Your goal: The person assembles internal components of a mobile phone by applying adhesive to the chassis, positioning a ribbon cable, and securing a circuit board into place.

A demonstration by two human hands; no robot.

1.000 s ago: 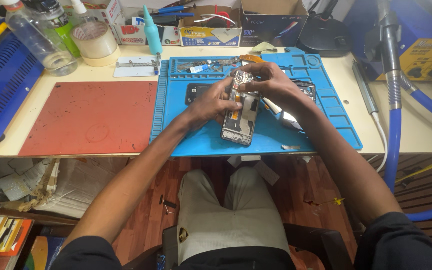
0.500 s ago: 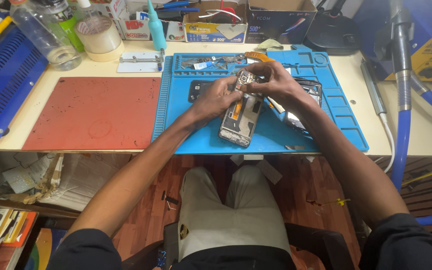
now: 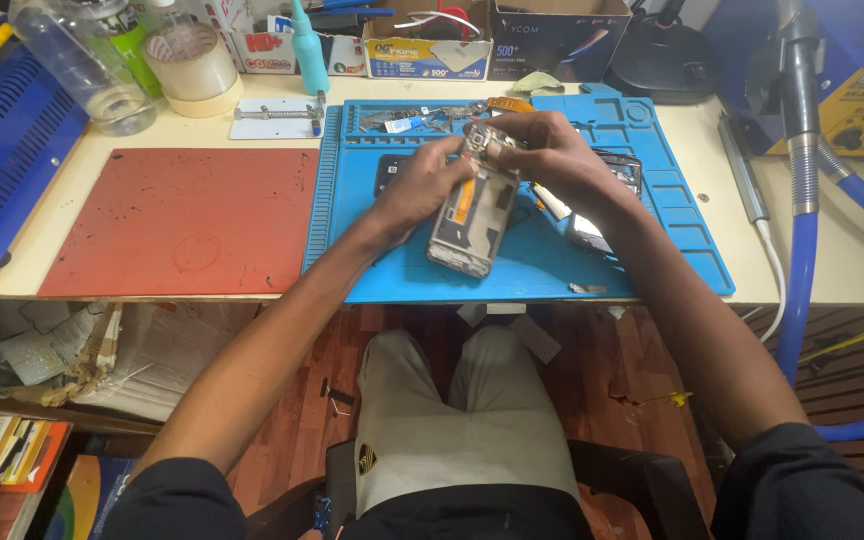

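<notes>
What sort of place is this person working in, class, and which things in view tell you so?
Probably an electronics repair bench. Both hands hold an opened phone with its back off over a blue compartmented silicone work mat; a flat red rubber mat lies beside it, and a blue flexible hose hangs at the right.

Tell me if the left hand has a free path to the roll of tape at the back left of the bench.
Probably yes, once it lets go: the left hand is holding the opened phone, but only the flat red mat lies between it and the tape roll.
</notes>
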